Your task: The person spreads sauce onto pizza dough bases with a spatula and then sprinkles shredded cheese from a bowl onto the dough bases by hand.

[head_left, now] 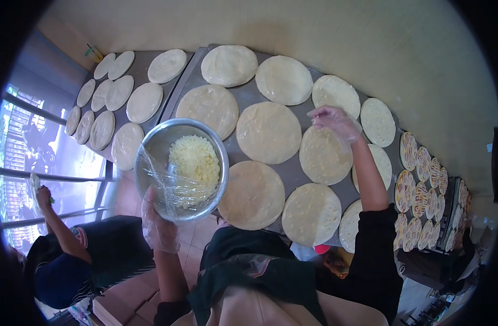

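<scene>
My left hand (160,225), in a clear plastic glove, grips the rim of a steel bowl (223,179) at its lower left. Inside lies a heap of pale, crumbly white-yellow bits (194,157), perhaps grated cheese. Cling film (178,182) covers part of the bowl. My right hand (336,122), gloved too, hovers over a round flat dough base (325,157) sprinkled with pale bits. Its fingers are curled together, and what they hold, if anything, is too small to make out. Plainer dough bases (268,133) lie beside it.
Grey tables (241,149) carry several dough bases, more of them on the left table (140,60). Striped, topped bases (405,190) lie at the right. A wall (368,49) runs behind. At the left, a co-worker (70,261) raises an arm near the window (70,157).
</scene>
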The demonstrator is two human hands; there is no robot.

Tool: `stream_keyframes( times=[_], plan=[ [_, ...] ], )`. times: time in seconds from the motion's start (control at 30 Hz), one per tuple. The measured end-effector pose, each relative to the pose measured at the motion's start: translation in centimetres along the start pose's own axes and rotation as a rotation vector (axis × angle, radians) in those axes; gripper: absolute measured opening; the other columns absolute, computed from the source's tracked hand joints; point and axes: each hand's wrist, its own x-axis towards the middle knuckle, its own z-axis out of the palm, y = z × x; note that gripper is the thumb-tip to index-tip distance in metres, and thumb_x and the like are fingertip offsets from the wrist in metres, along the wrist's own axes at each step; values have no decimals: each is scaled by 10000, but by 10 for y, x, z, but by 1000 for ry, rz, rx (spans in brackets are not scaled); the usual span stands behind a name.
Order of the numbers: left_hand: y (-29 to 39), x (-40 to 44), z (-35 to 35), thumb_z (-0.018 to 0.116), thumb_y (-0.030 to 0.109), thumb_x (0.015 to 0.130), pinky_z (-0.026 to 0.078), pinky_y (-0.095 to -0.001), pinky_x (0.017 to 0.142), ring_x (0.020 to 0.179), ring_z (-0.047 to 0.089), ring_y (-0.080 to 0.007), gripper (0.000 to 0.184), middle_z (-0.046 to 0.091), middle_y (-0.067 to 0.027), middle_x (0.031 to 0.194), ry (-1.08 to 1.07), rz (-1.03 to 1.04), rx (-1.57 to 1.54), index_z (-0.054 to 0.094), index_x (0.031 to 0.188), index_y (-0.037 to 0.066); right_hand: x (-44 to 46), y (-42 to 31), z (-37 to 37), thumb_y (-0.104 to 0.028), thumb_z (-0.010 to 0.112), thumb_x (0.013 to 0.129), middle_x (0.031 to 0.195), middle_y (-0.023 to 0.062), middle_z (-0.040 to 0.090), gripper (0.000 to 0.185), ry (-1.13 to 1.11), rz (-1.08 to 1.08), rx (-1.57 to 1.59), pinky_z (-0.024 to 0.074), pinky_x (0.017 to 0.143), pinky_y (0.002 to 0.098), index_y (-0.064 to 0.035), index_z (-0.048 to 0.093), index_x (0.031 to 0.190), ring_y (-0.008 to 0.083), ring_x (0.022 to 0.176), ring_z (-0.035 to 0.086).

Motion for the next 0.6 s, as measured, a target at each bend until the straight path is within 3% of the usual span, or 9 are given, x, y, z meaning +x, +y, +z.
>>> stream_keyframes(
  times=[0.1,0.17,0.2,0.23,0.3,0.43,0.5,0.57,0.6],
  plan=[
    [3,2,-15,447,344,899,448,-289,827,974,547,-188,495,544,-115,1101,14,-13,73,412,1231,-22,-20,-6,51,-44,572,794,864,80,607,152,-168,21,-122,496,709,255,16,620,924,120,741,595],
    [-14,14,-40,449,345,898,441,-292,839,956,552,-192,494,546,-109,1102,-12,-241,-222,413,1231,-19,-24,24,85,-38,575,788,840,80,611,150,-227,-2,-140,495,705,251,11,623,921,128,736,603],
    [-21,18,-52,539,315,853,474,-330,798,934,563,-222,499,540,-108,1071,-18,-285,-324,399,1216,1,-25,42,100,-32,577,781,817,80,616,150,-286,-22,-158,494,701,247,6,626,918,136,731,610],
    [-25,20,-60,539,315,853,474,-330,798,934,563,-222,499,540,-108,1071,-20,-280,-319,399,1216,1,-29,58,116,-32,577,781,817,80,616,150,-286,-27,-154,494,701,247,6,626,918,136,731,610],
    [-27,20,-71,560,286,847,444,-302,825,938,559,-203,495,555,-100,1072,20,-322,-310,428,1214,-19,-35,78,148,-67,552,773,780,105,624,188,-135,-164,-845,494,672,286,-22,638,934,217,672,610],
    [-28,21,-95,616,316,813,443,-298,773,885,560,-198,502,571,-92,1012,-11,-359,-251,477,1165,-15,-62,2,202,-74,526,776,819,130,617,187,-105,-11,-870,480,693,306,-34,628,928,253,727,611],
    [-35,24,-112,617,335,811,435,-284,752,867,557,-187,493,577,-85,987,-36,-406,-156,498,1140,-13,-77,-45,242,-99,515,794,888,135,611,187,-7,-322,-554,458,745,312,-39,607,945,240,857,597],
    [-45,31,-130,618,355,809,428,-270,730,849,554,-176,487,583,-77,963,-86,-450,-53,520,1115,-11,-59,2,274,-176,603,767,862,122,590,253,-81,-768,-359,467,715,363,-13,608,961,278,787,577],
    [-52,38,-141,608,382,811,422,-261,715,827,550,-164,477,585,-64,933,-97,-461,143,543,1081,-6,-63,-15,293,-178,572,784,958,125,571,272,-200,-738,-551,435,802,366,-33,576,1015,270,904,550]
  ],
)
